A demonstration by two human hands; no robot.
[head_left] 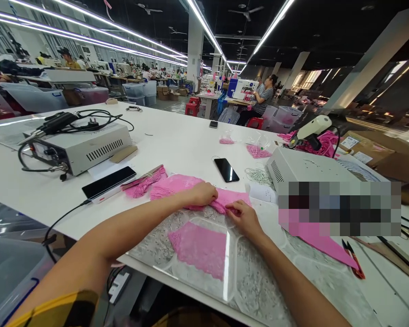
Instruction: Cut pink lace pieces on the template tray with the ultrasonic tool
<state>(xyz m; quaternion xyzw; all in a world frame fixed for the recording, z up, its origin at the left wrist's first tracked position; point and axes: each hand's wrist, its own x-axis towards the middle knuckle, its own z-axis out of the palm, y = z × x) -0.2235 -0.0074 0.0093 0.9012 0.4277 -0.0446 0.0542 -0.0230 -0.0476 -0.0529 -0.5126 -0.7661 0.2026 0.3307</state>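
Observation:
Pink knit fabric (236,196) lies bunched across the table in front of me. My left hand (203,194) is closed on its folded part, with the fingertips partly hidden. At the fabric's near edge, my right hand (244,218) pinches the cloth between thumb and fingers. Left of them is a stack of pink pieces (172,182), partly behind my left forearm. A flat pink piece with a wavy edge (201,250) lies below my hands on a grey marbled mat (254,277), under what looks like a clear sheet.
A black phone (226,169) and pale elastic loops (259,176) lie beyond my hands. To the left are a phone on a power bank (109,181) and a grey machine box (85,147). At right stand another box (313,168) and red-handled scissors (353,259). A person (266,97) sits sewing farther back.

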